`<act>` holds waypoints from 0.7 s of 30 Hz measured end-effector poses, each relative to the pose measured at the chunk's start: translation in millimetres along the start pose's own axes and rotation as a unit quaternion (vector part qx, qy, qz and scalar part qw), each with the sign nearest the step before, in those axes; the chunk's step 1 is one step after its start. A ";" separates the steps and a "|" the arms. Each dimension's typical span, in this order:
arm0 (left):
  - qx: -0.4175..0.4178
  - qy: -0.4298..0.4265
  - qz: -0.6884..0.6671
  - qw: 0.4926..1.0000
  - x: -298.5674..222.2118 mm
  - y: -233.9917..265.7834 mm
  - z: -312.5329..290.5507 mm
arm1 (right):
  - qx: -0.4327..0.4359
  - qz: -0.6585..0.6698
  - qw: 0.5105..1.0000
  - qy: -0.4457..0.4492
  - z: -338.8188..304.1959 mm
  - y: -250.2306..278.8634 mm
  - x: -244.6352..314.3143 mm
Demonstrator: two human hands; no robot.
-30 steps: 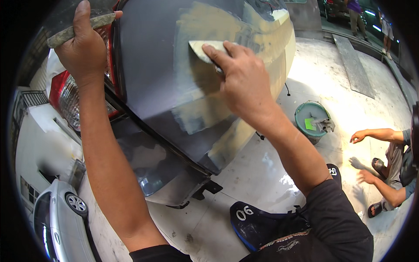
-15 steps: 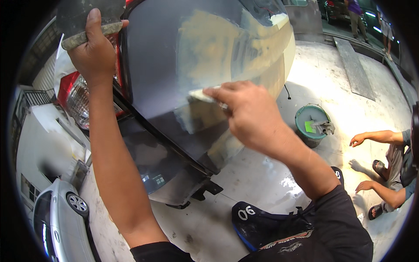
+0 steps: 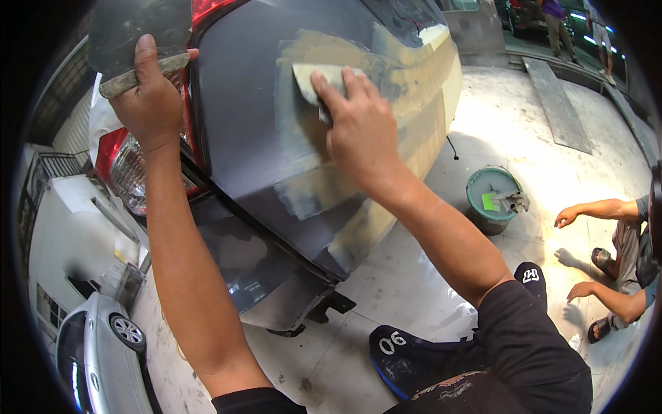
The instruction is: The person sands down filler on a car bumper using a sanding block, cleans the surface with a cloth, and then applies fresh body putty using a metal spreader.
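In my right hand (image 3: 362, 134) is a pale, flat putty spreader (image 3: 301, 77), pinched between thumb and fingers. Its edge lies against the grey car body panel (image 3: 238, 90), over a patch of yellowish filler (image 3: 310, 45). More filler, with uneven streaks, covers the panel to the right of the spreader and below it. Raised at the upper left, my left hand (image 3: 152, 103) grips a dark flat board (image 3: 131, 34) by its thick, crusted lower edge, thumb on the near face. The board partly hides the car's red and clear tail light (image 3: 127, 172).
A green-rimmed bucket (image 3: 471, 185) with grey water, a cloth and a green piece stands right of the car. Beyond it, another person (image 3: 627, 269) crouches, hands forward. A silver car (image 3: 103, 359) is at the lower left. A metal ramp plate (image 3: 558, 107) lies at the back right.
My right hand has moved up the panel with the spreader, from the lower filler to its upper left part. My left hand and the board have dropped slightly in view.
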State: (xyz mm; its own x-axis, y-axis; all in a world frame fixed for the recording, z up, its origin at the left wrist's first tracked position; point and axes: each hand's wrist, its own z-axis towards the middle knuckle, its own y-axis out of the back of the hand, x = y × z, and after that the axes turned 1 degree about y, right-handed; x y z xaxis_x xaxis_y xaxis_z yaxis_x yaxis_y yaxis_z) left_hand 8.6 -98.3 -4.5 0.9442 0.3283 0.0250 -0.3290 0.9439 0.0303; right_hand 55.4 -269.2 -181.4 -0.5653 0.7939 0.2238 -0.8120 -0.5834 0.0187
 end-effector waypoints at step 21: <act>0.001 -0.171 0.340 0.925 23.8 22.9 5.9 | 0.096 0.023 0.995 0.001 8.4 21.8 -4.8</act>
State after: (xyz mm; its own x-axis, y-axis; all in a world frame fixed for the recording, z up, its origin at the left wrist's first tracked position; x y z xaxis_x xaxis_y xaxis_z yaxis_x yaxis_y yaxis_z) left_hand 23.4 -69.1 2.6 0.4596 0.8148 0.3534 -0.8454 0.5233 -0.1071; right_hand 41.7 -287.2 -173.9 -0.6013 0.7664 0.2261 -0.7429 -0.6404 0.1949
